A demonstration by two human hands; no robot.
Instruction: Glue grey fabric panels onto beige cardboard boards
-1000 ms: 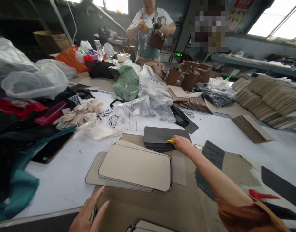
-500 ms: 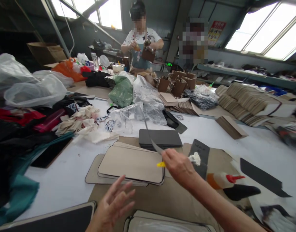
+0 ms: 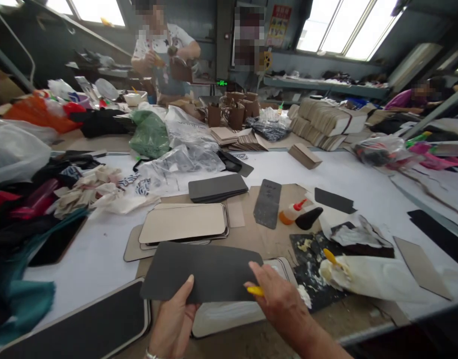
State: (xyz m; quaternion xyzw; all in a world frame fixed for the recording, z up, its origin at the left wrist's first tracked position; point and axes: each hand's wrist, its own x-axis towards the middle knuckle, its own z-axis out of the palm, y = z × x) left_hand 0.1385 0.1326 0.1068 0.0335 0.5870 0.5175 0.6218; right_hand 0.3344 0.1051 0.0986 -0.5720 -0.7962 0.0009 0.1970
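Observation:
Both my hands hold a dark grey rounded sheet (image 3: 202, 271) flat above the near table edge. My left hand (image 3: 176, 319) grips its near edge, thumb on top. My right hand (image 3: 279, 299) pinches its right end and also keeps a small yellow-handled tool (image 3: 254, 290) between the fingers. Under the sheet lies a pale panel with a dark rim (image 3: 232, 314). A stack of tan boards (image 3: 184, 224) and a stack of dark grey sheets (image 3: 217, 187) lie farther out on brown cardboard.
A glue bottle with a red tip (image 3: 292, 212) and a glue-smeared black mat (image 3: 311, 259) lie to the right. Fabric and plastic bags (image 3: 34, 164) crowd the left side. A black panel (image 3: 79, 324) lies at the near left. A person (image 3: 163, 50) works at the table's far end.
My right hand drew back from the far grey stack with one dark sheet. My left hand rose and took its near edge. The view swung to the right.

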